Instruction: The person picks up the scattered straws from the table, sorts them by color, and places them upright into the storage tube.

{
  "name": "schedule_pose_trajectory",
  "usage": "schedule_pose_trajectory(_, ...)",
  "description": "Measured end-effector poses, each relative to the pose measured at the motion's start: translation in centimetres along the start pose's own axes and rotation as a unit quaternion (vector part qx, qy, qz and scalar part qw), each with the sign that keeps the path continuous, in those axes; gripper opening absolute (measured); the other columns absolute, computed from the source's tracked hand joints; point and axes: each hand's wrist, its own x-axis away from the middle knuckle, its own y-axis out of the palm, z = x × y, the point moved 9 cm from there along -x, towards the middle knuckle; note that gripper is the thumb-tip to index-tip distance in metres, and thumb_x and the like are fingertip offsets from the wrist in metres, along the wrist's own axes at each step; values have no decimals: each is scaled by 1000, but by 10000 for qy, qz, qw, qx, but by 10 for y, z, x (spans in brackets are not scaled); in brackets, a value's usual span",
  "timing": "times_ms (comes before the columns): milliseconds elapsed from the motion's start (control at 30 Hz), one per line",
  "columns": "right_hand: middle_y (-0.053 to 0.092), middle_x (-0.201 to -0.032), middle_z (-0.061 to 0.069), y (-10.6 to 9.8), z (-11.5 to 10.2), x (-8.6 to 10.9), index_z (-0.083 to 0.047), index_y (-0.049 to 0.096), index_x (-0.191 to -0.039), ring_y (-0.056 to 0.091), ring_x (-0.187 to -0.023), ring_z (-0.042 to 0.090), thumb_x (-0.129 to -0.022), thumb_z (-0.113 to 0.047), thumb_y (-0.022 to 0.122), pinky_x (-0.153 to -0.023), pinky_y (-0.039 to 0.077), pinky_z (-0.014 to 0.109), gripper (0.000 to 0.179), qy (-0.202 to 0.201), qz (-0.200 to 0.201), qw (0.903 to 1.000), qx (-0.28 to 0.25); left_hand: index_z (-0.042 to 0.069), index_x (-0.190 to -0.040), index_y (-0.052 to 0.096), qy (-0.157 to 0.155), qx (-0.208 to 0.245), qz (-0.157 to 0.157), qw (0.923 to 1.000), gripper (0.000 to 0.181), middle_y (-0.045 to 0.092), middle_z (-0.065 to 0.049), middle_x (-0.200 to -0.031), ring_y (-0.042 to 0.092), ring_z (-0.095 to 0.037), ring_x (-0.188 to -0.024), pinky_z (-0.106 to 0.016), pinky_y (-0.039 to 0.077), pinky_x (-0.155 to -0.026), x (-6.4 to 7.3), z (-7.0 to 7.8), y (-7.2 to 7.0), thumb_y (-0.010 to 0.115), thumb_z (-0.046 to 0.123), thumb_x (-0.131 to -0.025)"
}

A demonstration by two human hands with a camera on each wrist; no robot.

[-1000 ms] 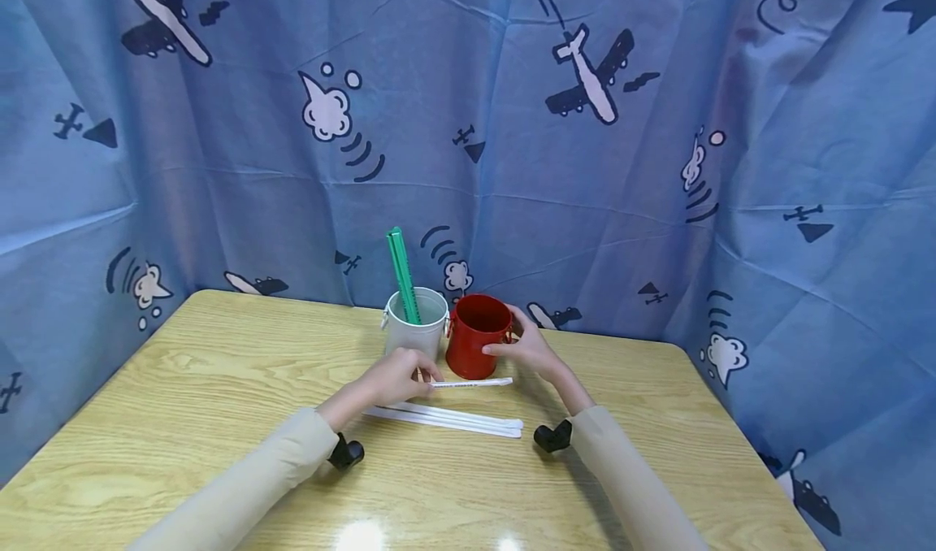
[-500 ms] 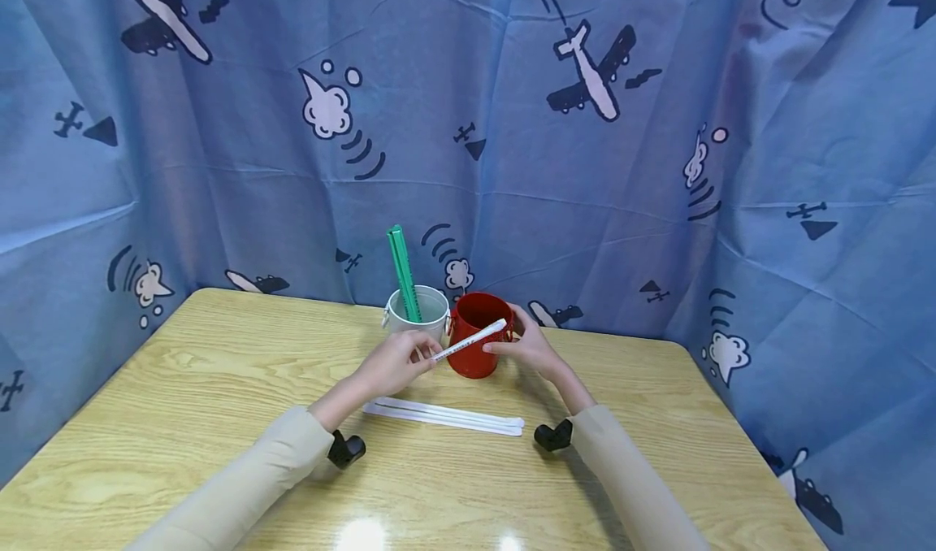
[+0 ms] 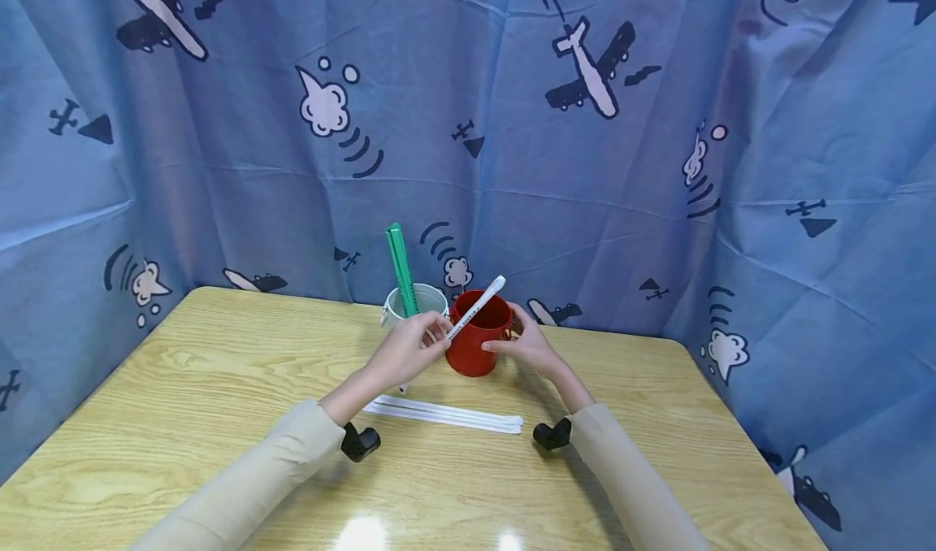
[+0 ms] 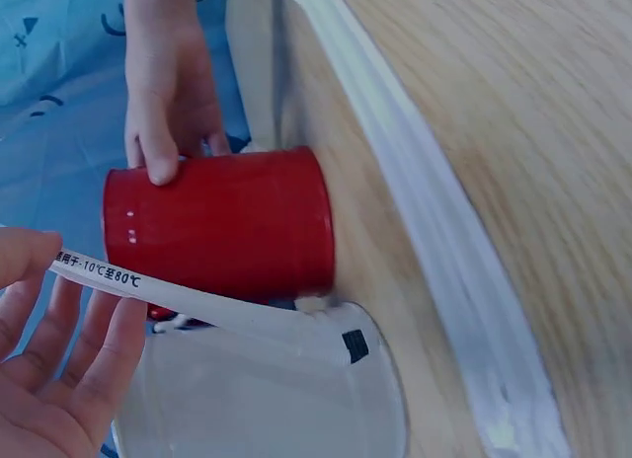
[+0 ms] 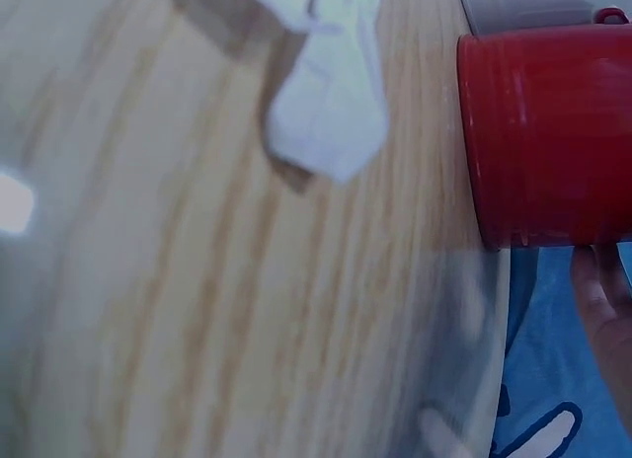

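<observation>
My left hand (image 3: 411, 346) pinches a white paper-wrapped straw (image 3: 478, 305) with dark print. The straw slants up to the right, its upper end overlapping the mouth of the red bucket (image 3: 470, 357) in the head view. In the left wrist view its lower end crosses in front of the white bucket (image 4: 267, 399). At the red bucket's right side, my right hand (image 3: 532, 348) grips it, thumb on the front and fingers behind. Several green sticks (image 3: 400, 265) lean in the white bucket, which my left hand partly hides.
More white wrapped straws (image 3: 446, 414) lie side by side on the wooden table (image 3: 621, 453), in front of the buckets. A blue curtain (image 3: 409, 88) with airplane prints hangs behind and along the sides of the table.
My left hand has lifted the straw off the table, tilted it steeper and brought its upper end to the red bucket's mouth. My right hand keeps its grip on the bucket.
</observation>
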Motion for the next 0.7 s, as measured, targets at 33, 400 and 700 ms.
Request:
schedule_pose_trajectory(33,50,-140,12,0,0,0,-14,39,-142,48,-127,32,-77,-16,80,-103,47,50,77,5,7,10000,15,8,-100,64,-36,65,22,10000,11,67,-4,-87,60,-12,-75,-19,53,-68,-1,1,0,65,9,-90)
schedule_pose_trajectory(400,47,-142,17,0,-10,2,-9,36,-145,48,-125,35,-80,-10,77,-102,48,49,77,167,-28,9998,-117,7,-105,64,-182,464,341,9982,15,67,-7,-87,60,-15,-73,-21,53,-66,-16,21,-9,65,10,-90)
schedule_pose_trajectory(700,46,-142,16,3,-14,8,-10,34,-145,50,-123,34,-81,-17,77,-98,52,44,77,249,-125,9995,-118,4,-107,64,-52,809,557,9951,18,68,-12,-90,63,-21,-77,-22,53,-69,-29,36,-19,64,11,-90)
